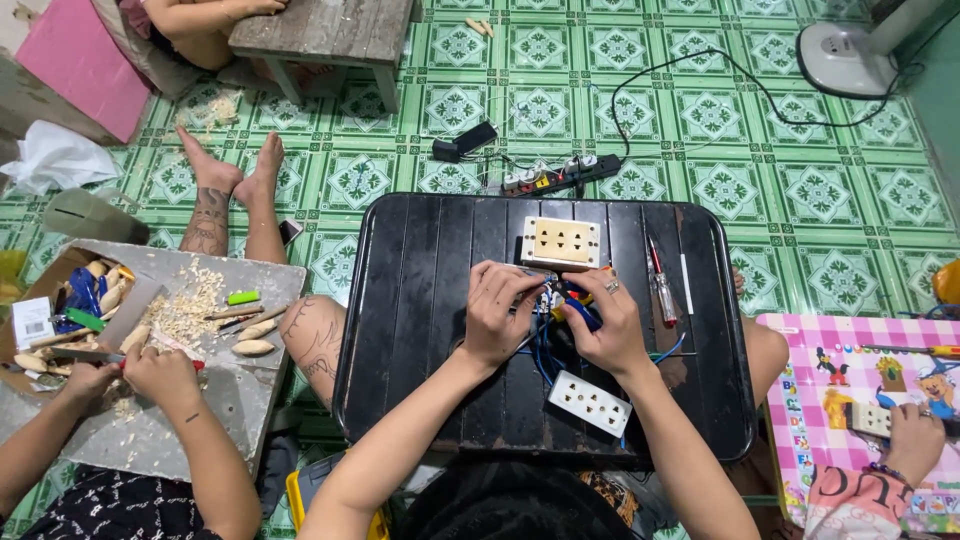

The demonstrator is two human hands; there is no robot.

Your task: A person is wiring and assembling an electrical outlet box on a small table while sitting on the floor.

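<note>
L hand (497, 312) curled shut, fingertips pinching small part w/ blue wires (545, 345) at tray (400, 330) centre. R hand (607, 322) closed round tool w/ blue handle, tip at same part. Beige socket (560, 241) just above hands, white socket (590, 402) below. Screwdriver (661, 288) right, apart.

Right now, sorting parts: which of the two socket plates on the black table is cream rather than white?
The cream rectangular socket plate, beyond the hands; the white one lies nearer the person.
</note>
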